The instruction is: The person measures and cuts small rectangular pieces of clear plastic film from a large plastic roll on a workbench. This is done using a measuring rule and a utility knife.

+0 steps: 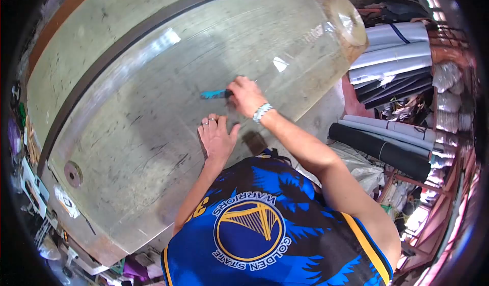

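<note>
Blue tool (213, 94) sits gripped in the right hand (246, 97); the left hand (218, 137) lies open on the clear sheet (285, 36).

Two hands (217, 135), one blue tool (212, 94)

At right, rolls of sheeting (389, 51) lie by red metal framing (433, 184), with bright light gaps, perhaps slatted, at upper right.
</note>
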The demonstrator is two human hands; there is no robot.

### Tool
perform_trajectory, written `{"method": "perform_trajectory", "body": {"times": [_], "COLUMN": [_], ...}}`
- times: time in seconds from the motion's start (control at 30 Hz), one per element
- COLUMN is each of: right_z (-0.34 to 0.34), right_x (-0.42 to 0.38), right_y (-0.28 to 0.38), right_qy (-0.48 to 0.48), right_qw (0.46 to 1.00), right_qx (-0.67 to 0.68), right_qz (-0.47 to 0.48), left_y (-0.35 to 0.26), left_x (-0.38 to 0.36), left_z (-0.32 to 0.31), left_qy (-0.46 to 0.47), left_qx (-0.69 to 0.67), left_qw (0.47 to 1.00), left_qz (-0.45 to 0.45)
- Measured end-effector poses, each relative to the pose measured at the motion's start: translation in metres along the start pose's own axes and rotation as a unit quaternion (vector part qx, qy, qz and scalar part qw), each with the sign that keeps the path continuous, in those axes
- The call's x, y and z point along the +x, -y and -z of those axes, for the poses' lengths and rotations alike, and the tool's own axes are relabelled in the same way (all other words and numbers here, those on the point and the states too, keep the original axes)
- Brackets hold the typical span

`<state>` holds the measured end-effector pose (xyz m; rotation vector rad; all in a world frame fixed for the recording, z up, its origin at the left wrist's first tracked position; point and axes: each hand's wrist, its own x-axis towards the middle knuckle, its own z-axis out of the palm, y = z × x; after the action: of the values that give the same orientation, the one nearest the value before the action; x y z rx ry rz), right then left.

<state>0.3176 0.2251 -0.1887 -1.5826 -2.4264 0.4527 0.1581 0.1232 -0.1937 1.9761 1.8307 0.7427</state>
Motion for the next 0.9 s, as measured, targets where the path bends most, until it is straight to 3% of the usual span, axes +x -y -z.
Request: {"method": "perform_trajectory", "body": {"times": [0.1,0.17,0.23,0.33,0.37,0.4,0.47,0.53,0.57,0.63,0.67,0.73,0.77,0.83,0.9], "right_z": [0.01,0.009,0.008,-0.019,-0.022,-0.011,0.026,0.019,0.031,0.02,0.015,0.004,-0.005,-0.028,-0.031], "right_x": [0.014,0.028,0.047,0.085,0.093,0.094,0.081,0.052,0.032,-0.003,-0.016,-0.034,-0.042,-0.054,-0.056], "right_y": [-0.002,-0.01,-0.024,-0.041,-0.046,-0.04,-0.001,0.023,0.037,0.053,0.056,0.051,0.049,0.048,0.045], "right_qy": [0.063,0.106,0.104,0.021,-0.012,0.002,0.035,0.046,0.145,0.193,0.245,0.226,0.217,0.173,0.167], "right_qw": [0.998,0.994,0.992,0.996,0.996,0.997,0.995,0.965,0.942,0.911,0.897,0.9,0.899,0.917,0.922], "right_qx": [-0.008,-0.021,-0.014,-0.033,-0.039,-0.012,0.04,0.187,0.243,0.231,0.229,0.178,0.152,0.151,0.153], "right_qz": [0.016,0.034,0.068,0.081,0.076,0.08,0.088,0.176,0.184,0.282,0.289,0.328,0.349,0.326,0.313], "left_y": [0.004,0.013,0.027,0.054,0.047,0.05,0.057,0.061,0.072,0.094,0.106,0.13,0.141,0.142,0.133], "left_x": [0.001,0.0,-0.014,-0.058,-0.064,-0.076,-0.095,-0.116,-0.126,-0.145,-0.155,-0.177,-0.183,-0.192,-0.191], "left_z": [-0.005,0.019,0.036,0.059,0.079,0.085,0.098,0.106,0.109,0.126,0.137,0.16,0.168,0.185,0.186], "left_qy": [0.058,0.118,0.129,0.149,0.134,0.078,-0.043,-0.171,-0.252,-0.314,-0.324,-0.351,-0.351,-0.348,-0.372], "left_qx": [-0.028,-0.12,-0.255,-0.331,-0.389,-0.439,-0.548,-0.66,-0.657,-0.691,-0.692,-0.692,-0.672,-0.63,-0.608], "left_qw": [0.998,0.986,0.957,0.899,0.858,0.838,0.774,0.67,0.644,0.584,0.582,0.577,0.6,0.645,0.644], "left_qz": [-0.006,-0.01,0.054,0.245,0.308,0.316,0.314,0.294,0.3,0.289,0.277,0.255,0.256,0.259,0.279]}}
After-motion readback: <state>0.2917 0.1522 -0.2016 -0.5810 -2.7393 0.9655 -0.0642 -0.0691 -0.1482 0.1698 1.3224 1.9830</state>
